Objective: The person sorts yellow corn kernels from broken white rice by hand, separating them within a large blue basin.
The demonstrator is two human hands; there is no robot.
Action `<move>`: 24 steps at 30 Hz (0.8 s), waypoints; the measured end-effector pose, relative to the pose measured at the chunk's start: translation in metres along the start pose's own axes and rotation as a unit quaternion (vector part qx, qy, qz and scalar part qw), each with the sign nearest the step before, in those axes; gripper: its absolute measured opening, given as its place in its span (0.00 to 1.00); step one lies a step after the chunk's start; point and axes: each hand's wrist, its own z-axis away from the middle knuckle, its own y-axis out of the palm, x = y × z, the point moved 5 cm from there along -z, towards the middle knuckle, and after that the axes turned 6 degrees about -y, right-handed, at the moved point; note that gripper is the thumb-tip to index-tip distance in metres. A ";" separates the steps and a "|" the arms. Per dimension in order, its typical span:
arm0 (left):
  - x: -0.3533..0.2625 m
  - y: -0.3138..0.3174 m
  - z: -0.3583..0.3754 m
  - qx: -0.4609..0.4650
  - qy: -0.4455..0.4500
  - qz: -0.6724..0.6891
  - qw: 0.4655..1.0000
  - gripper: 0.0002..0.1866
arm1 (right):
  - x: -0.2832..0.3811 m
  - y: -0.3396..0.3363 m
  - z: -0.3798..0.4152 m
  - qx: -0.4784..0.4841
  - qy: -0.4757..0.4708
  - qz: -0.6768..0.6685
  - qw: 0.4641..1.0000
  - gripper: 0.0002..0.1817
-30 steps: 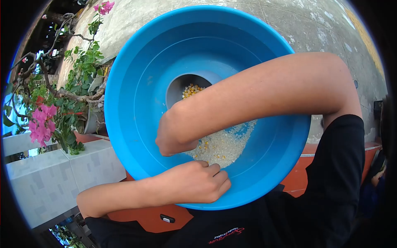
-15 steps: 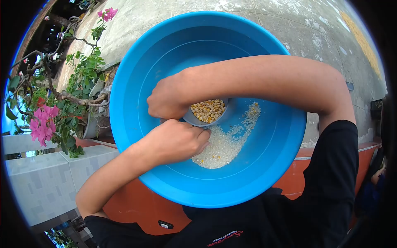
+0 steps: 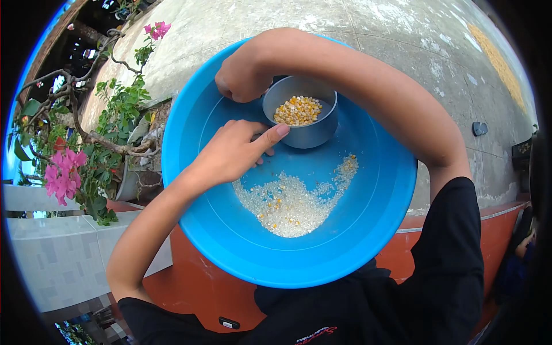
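A large blue plastic basin [image 3: 368, 190] sits in front of me. Inside it stands a grey metal pot [image 3: 313, 137] with yellow and white corn kernels [image 3: 298, 110] in its bottom. My right hand [image 3: 247, 72] reaches over from the right, its fingers closed beside the pot where a dark handle [image 3: 279, 79] partly shows. My left hand [image 3: 233, 150] is at the pot's near left side, thumb stretched out and overlapping the rim, holding nothing. Broken white grain [image 3: 293, 207] with a few yellow kernels lies spread on the basin floor nearer me.
At left, a potted plant with pink flowers [image 3: 63, 175] stands by a tiled ledge [image 3: 57, 259]. Grey concrete [image 3: 391, 29] lies beyond the basin, with a dark object [image 3: 479, 129] on it at right. A small black item [image 3: 229, 322] rests on the red floor.
The pot has moved away from me inside the basin, my right hand with it. My left hand has shifted farther from me and its thumb has spread out. More of the broken grain shows.
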 end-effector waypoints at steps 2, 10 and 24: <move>-0.002 0.007 -0.001 0.068 -0.065 0.198 0.976 0.39 | 0.001 -0.003 0.014 0.002 0.000 -0.025 1.000 0.20; -0.021 0.012 -0.016 0.098 -0.005 0.359 0.928 0.32 | 0.044 -0.027 0.048 -0.329 -0.235 -0.057 0.913 0.10; -0.013 -0.040 -0.057 0.192 0.060 0.170 0.965 0.39 | 0.157 0.079 0.061 0.093 -0.270 -0.007 0.958 0.06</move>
